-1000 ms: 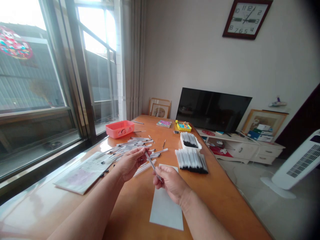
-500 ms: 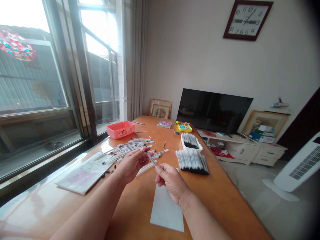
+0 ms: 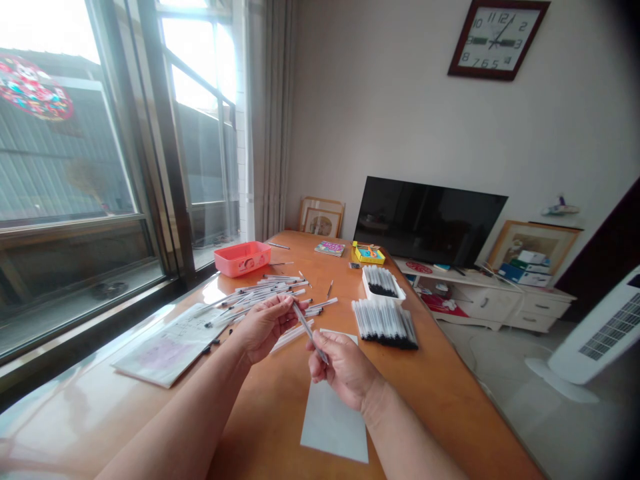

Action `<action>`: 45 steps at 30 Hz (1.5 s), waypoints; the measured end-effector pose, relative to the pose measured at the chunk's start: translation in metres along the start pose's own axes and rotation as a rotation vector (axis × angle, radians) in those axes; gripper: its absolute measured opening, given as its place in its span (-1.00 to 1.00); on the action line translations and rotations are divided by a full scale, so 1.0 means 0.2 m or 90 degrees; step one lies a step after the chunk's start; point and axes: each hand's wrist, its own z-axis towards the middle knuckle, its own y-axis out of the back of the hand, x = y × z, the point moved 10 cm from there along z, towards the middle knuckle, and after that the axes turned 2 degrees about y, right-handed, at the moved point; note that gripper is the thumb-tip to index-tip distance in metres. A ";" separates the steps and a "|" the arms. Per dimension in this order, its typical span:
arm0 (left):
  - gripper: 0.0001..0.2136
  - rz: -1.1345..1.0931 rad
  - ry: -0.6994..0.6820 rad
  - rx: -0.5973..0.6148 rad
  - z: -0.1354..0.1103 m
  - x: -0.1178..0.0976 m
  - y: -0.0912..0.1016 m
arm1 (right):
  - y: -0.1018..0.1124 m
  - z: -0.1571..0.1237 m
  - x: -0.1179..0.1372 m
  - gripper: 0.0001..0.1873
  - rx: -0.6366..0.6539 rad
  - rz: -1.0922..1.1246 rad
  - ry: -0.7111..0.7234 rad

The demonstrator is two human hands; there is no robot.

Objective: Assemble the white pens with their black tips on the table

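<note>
A slim translucent pen (image 3: 303,323) slants between my two hands above the table. My left hand (image 3: 267,327) pinches its far end with thumb and fingertips. Nearer me, my right hand (image 3: 340,363) is closed on the lower part, and the pen's near tip pokes out beside the thumb. Loose pen barrels and parts (image 3: 265,290) lie scattered just beyond my left hand, with small black caps (image 3: 214,345) by its wrist. Under my right hand lies a white sheet of paper (image 3: 335,420). What my left fingertips cover at the pen's end is hidden.
Right of my hands is a neat stack of black-ended pens (image 3: 384,323), and behind it a white container (image 3: 383,285) of more pens. A pink basket (image 3: 243,260) stands at the back left. A booklet (image 3: 170,353) lies left, and a yellow box (image 3: 369,255) is farther back.
My right hand's grip has shifted along the pen, so more barrel shows between the hands and the near tip now sticks out past the right thumb. My left hand stays nearly in place.
</note>
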 end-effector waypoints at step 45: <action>-0.67 0.083 0.022 0.017 -0.05 0.01 -0.06 | -0.01 -0.02 -0.03 -0.59 -0.012 -0.106 -0.013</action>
